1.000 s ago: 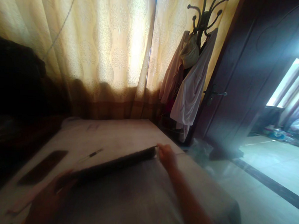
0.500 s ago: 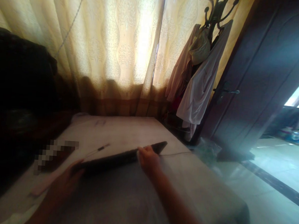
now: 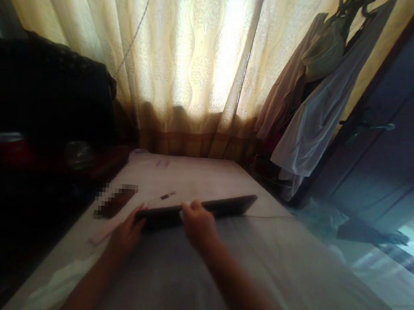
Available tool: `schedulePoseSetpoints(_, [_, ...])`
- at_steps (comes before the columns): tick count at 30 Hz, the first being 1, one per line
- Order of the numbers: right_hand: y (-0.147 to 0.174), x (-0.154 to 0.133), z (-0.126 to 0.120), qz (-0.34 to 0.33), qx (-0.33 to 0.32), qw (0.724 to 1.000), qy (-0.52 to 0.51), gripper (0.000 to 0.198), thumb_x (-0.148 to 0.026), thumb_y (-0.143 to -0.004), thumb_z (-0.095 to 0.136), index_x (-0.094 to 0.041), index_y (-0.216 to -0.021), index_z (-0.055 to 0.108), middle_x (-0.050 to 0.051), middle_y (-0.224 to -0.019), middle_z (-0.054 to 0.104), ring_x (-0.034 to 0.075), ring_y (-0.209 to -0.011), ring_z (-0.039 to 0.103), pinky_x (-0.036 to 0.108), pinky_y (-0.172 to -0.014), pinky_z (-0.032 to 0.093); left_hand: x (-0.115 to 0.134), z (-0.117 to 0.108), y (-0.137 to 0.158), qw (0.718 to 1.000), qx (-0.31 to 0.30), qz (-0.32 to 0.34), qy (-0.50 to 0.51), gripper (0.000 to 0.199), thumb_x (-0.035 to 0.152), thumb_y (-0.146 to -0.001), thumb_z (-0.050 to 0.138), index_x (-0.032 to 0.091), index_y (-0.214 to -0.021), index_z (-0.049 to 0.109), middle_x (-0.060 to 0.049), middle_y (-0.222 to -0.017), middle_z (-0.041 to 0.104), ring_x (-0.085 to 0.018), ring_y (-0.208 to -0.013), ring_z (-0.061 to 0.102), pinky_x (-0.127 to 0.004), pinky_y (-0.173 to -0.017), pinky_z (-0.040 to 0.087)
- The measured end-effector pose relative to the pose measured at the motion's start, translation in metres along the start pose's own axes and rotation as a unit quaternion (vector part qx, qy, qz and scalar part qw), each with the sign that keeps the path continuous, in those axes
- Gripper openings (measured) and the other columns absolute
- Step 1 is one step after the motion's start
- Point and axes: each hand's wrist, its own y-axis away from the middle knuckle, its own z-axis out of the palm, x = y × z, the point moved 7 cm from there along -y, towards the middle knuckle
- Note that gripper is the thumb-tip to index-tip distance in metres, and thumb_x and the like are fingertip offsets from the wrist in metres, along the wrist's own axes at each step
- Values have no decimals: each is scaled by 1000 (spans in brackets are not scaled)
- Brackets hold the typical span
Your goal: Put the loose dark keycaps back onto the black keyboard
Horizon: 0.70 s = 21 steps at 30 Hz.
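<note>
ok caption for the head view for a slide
Both hands, left hand and right hand, grip a dark flat laptop on a sheeted bed by curtains.

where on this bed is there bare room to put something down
Most room is the bare sheet right of the right hand, out to the bed edge. Another bare patch lies between the dark flat panel and the curtain. The left is crowded: left hand, pen, small dark object.

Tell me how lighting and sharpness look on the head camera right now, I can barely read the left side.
Head view: backlit curtain blows out; left side sinks into near-black shadow; soft overall, with left hand and right hand blurry on the dark flat slab; bluish haze at right; wide-angle bending at edges.
</note>
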Motion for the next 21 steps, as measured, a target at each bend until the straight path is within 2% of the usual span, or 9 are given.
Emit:
schedulePoseSetpoints(4, [-2, -14, 2, -17, -2, 1000, 4, 31, -21, -95, 44, -24, -120, 61, 9, -100, 63, 16, -78, 64, 23, -65, 45, -2, -4, 2, 1000, 25, 9, 13, 49, 51, -84, 45, 21, -119, 60, -7, -118, 71, -25, -112, 65, -40, -96, 51])
schedulePoseSetpoints(7, [-1, -10, 2, -22, 6, 1000, 10, 32, -22, -95, 44, -26, -122, 60, 7, -101, 63, 16, -76, 64, 23, -63, 45, -7, -7, 3, 999, 45, 3, 20, 45, 53, -84, 46, 22, -112, 63, -7, -107, 74, -25, -102, 69, -37, -88, 55])
schedulePoseSetpoints(10, [2, 9, 1, -5, 13, 1000, 21, 33, -24, -95, 44, -28, -124, 59, 7, -103, 63, 16, -77, 64, 23, -63, 45, -13, -8, 3, 998, 61, -1, 28, 45, 55, -81, 50, 22, -107, 65, -6, -101, 76, -25, -96, 71, -35, -83, 56])
schedulePoseSetpoints(17, [9, 69, -2, 63, 18, 997, 44, 41, -21, -94, 43, -30, -130, 58, 9, -111, 62, 16, -81, 65, 23, -66, 46, -23, -9, 3, 995, 91, -18, 27, 50, 59, -76, 54, 22, -106, 68, -6, -100, 76, -25, -92, 72, -35, -81, 57])
schedulePoseSetpoints(21, [11, 95, -6, 89, 41, 994, 44, 41, -21, -93, 44, -29, -129, 61, 9, -109, 63, 16, -83, 65, 23, -68, 46, -28, -9, 3, 994, 100, -22, 25, 51, 60, -74, 56, 22, -104, 70, -6, -99, 77, -26, -93, 72, -35, -81, 57])
